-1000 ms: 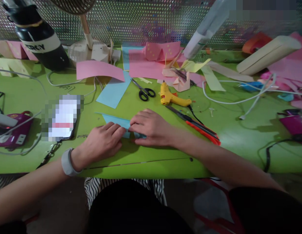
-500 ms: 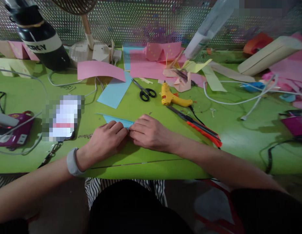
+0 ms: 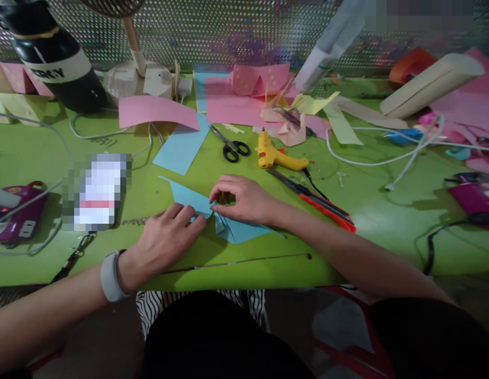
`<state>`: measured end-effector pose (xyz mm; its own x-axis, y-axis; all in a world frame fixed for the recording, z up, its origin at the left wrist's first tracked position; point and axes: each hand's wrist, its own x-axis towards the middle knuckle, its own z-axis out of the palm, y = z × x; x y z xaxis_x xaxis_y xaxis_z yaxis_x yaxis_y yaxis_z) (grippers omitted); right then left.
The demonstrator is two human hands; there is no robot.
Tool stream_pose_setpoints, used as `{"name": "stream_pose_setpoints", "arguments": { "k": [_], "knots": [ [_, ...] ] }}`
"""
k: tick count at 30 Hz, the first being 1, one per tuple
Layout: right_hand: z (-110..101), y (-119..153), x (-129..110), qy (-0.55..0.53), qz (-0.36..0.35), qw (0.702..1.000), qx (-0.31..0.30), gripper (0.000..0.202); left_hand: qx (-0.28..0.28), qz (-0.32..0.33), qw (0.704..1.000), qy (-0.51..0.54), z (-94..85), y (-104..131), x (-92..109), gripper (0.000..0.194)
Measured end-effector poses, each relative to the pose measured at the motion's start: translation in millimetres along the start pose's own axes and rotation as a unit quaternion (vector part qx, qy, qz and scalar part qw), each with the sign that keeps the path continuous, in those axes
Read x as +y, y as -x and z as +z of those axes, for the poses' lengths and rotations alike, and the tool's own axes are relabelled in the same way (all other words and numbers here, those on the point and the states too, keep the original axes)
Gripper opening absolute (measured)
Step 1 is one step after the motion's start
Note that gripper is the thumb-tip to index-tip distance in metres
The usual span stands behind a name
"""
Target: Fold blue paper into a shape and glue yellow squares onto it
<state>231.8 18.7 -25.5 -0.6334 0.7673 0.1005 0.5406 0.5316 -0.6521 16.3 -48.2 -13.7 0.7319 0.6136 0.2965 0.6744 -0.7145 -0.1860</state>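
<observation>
A blue sheet of paper [image 3: 244, 230] lies at an angle on the green table, creased, with thin dark strands across its middle. My left hand [image 3: 167, 239], with a grey band at the wrist, presses its curled fingers on the paper's left part near the centre. My right hand [image 3: 244, 199] pinches at the paper's middle with thumb and forefinger, close to the left fingertips. Black-handled scissors [image 3: 234, 149] and a yellow glue gun [image 3: 278, 155] lie just beyond the hands. An orange utility knife [image 3: 321, 205] rests right of them.
A phone [image 3: 96, 192] lies at the left, near a black bottle [image 3: 66, 66]. Pink paper [image 3: 157, 111], another blue sheet [image 3: 183, 147] and paper scraps are farther back. A white cable [image 3: 358, 164] loops at the right. Purple boxes stand at both sides.
The blue paper now shows spread out below and between the hands, where before only a narrow part showed. My right hand has lifted into a looser pinch. The view has shifted slightly.
</observation>
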Motion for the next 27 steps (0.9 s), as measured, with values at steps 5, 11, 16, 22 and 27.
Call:
{"name": "stream_pose_setpoints", "arguments": {
  "k": [5,11,16,22,27],
  "knots": [
    [1,-3,3,-0.069,0.047,0.996,-0.015,0.007,-0.03,-0.071,0.993,0.095,3.3,-4,-3,0.017],
    [0,-6,3,-0.1,0.076,0.992,-0.027,0.01,-0.037,-0.164,0.954,0.248,7.8,-11,-12,0.015],
    [-1,-5,4,-0.1,0.071,0.992,-0.026,0.009,-0.065,-0.212,0.93,0.292,5.5,-13,-10,0.015],
    [0,-5,3,-0.094,0.071,0.993,-0.029,0.008,-0.08,-0.23,0.923,0.299,4.6,-11,-7,0.013],
    [0,-5,3,-0.096,0.068,0.993,-0.03,0.009,-0.1,-0.251,0.922,0.278,5.3,-13,-7,0.009]
  ]
}}
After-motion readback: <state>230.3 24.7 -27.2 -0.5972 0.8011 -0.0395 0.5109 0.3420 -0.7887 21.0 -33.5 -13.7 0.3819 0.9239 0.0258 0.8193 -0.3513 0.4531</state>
